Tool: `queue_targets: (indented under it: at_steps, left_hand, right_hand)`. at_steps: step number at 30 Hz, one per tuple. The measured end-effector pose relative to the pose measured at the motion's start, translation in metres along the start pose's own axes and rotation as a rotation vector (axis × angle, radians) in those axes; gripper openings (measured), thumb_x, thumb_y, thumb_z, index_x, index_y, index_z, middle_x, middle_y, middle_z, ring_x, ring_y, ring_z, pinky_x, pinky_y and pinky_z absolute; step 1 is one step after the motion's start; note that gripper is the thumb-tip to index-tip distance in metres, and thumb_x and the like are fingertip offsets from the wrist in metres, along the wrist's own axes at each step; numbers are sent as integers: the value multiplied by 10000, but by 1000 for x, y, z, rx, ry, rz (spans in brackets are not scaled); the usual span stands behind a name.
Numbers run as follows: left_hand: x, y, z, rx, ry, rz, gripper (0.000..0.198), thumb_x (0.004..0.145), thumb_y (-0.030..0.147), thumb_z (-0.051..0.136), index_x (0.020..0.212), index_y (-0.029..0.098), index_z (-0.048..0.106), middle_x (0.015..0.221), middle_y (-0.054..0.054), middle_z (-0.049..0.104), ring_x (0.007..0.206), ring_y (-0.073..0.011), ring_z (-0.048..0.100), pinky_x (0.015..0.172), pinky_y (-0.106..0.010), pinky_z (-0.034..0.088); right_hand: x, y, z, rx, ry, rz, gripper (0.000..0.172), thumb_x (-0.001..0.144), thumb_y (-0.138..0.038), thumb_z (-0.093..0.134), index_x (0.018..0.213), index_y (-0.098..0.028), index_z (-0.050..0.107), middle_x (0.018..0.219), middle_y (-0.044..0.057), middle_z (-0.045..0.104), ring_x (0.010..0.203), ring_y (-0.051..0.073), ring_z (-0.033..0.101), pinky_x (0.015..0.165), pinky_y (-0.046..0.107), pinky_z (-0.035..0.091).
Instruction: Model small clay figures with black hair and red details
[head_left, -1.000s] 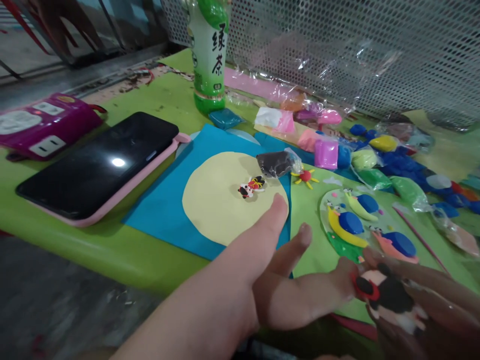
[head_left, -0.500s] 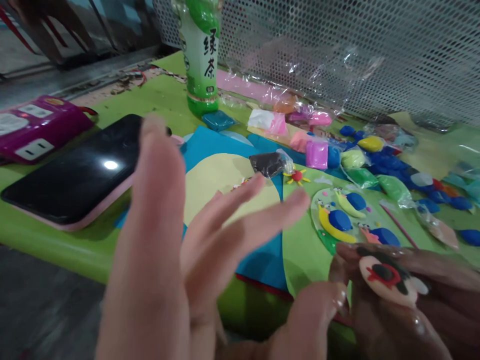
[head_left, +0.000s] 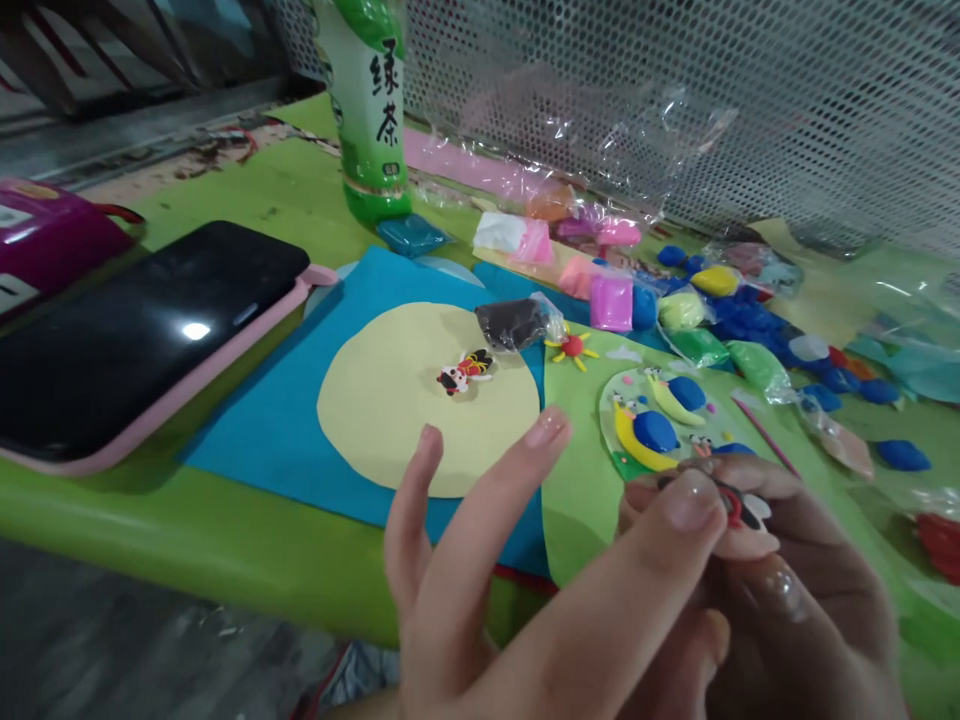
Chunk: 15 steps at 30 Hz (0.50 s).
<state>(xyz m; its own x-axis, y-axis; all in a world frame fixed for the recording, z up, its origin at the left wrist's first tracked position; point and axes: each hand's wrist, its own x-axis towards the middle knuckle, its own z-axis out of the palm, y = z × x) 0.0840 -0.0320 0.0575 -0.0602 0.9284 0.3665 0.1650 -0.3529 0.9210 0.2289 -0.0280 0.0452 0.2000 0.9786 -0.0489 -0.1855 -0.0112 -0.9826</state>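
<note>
My right hand (head_left: 817, 590) grips a small peach clay face (head_left: 750, 545) with black, red and white parts, between thumb and fingers. The index fingertip of my left hand (head_left: 540, 600) rests on that clay face and covers part of it. The other left fingers are spread apart, holding nothing. Beyond them, a small clay figure (head_left: 466, 372) in red, black, white and yellow lies on a pale yellow paper circle (head_left: 375, 400) on blue paper (head_left: 277, 420). Clay snails with blue shells (head_left: 654, 432) sit on a light green sheet (head_left: 577, 500) behind my right hand.
A black phone in a pink case (head_left: 150, 330) and a purple power strip (head_left: 67, 235) lie on the left. A green tea bottle (head_left: 367, 120) stands at the back. Bagged clay, including a black packet (head_left: 517, 322), and several blue lumps (head_left: 904, 455) spread rightward before a perforated panel (head_left: 600, 90).
My left hand has moved right and down, its index finger coming onto the clay face. The small clay figure, mostly covered before, now shows. The view has shifted slightly.
</note>
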Motion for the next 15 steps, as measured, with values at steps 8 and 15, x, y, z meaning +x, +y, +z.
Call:
queue_targets:
  at_steps: [8,15]
  left_hand:
    - [-16,-33,22,546,146,361,446,838,205,613,1165,501,546,1282,329,545,1307,-215,501,1220,-467,317]
    - [-26,-48,28,446,239,276,253,880,250,505,1056,311,677,1492,290,310,1389,-334,347,1191,-507,336]
  right_hand:
    - [4,6,2,26,36,29,195,696,-372,834,870,-366,747,805,-36,775,528,116,683,462,136,541]
    - [4,6,3,84,-44,84,182,726,-306,808,888,-363,749,801,-56,768,559,90,694,487,94,524]
